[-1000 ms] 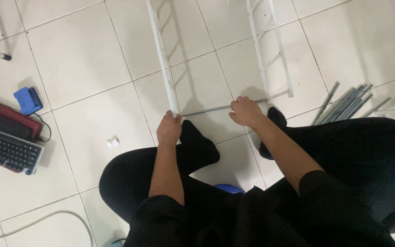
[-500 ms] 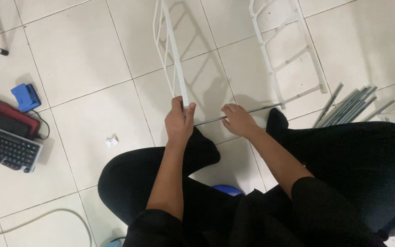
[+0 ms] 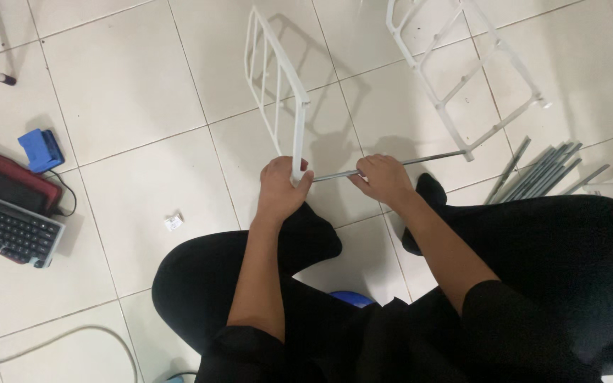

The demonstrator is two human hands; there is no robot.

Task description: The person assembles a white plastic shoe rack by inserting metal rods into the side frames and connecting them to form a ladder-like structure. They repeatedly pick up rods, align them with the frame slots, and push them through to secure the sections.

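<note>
The white metal ladder-shaped rack frame stood tilted up off the pale tiled floor, just beyond my knees, its near corner post closed inside my left hand. My fingers and thumb wrapped that post firmly near its lower end. My right hand was curled around a thin grey metal rod, pinching it close to the post, so the rod's left end met the frame right beside my left thumb. The rod ran off to the right and slightly farther away, reaching the near corner of a second white ladder-shaped frame, which leaned over the tiles at the far right.

A bundle of loose grey metal rods lay on the floor to the right, just beyond my right leg. I sat with both legs in black trousers and black socks, feet under the rod. On the left, well apart from my hands, lay a grey keyboard against a dark red case, with a small blue block just beyond them. A scrap of white paper lay between the keyboard and my left knee, and a pale cable curved across the near-left tiles.
</note>
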